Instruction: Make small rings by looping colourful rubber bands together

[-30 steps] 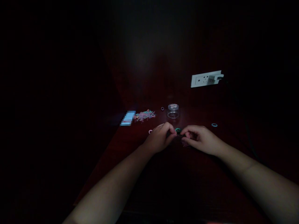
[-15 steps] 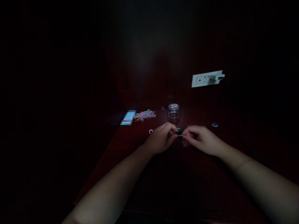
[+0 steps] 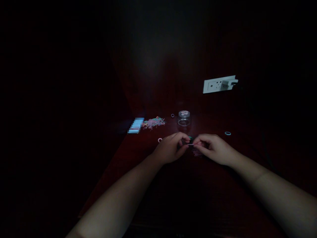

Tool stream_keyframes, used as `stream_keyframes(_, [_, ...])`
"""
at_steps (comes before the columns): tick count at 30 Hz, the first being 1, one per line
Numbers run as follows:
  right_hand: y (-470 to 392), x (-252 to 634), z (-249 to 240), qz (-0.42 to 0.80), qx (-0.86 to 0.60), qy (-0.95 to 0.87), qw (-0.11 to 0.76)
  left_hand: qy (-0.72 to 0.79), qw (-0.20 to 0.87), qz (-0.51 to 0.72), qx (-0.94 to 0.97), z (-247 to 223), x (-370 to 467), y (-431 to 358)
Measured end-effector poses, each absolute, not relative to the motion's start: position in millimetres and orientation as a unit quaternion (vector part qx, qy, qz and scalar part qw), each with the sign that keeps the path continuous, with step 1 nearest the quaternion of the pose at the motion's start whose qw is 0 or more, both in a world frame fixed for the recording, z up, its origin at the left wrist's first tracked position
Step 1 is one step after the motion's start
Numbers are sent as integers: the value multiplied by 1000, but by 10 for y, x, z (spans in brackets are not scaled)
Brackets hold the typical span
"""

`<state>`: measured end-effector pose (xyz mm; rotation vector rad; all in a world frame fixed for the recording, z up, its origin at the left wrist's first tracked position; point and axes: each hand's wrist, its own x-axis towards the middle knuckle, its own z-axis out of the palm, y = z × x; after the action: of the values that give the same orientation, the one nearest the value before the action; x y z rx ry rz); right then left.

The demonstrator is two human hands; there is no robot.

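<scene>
Between my two hands stretches a thin pale pink elastic band [image 3: 190,144], its ends pinched in my fingertips. My left hand [image 3: 171,147] is closed on the left end, thumb against forefinger. On the other side my right hand [image 3: 214,147] grips the right end the same way. Just behind the fingertips lies a green hair tie [image 3: 190,138], partly covered. Under the right fingers is a small heap of pinkish bands [image 3: 197,152], also partly hidden. A pink hair tie [image 3: 159,140] rests beside my left hand.
A clear lidded jar [image 3: 184,119] stands behind my hands. To its left are a tangled pile of colourful bands [image 3: 155,122], a small dark-centred ring [image 3: 172,115] and a blurred-out phone-like screen [image 3: 136,125]. A teal hair tie [image 3: 228,133] lies right, below a wall socket [image 3: 219,84].
The fingers of my left hand have shifted very slightly downward. Both hands keep their pinch on the band, and the other things stay where they were.
</scene>
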<state>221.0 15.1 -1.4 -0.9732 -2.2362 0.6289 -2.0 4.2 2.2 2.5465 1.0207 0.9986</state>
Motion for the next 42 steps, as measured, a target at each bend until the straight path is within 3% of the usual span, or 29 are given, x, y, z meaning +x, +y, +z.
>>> stream_keyframes(42, [155,2202,-41,269,-369,-834,309,354,107,334,867,-46,-26,99])
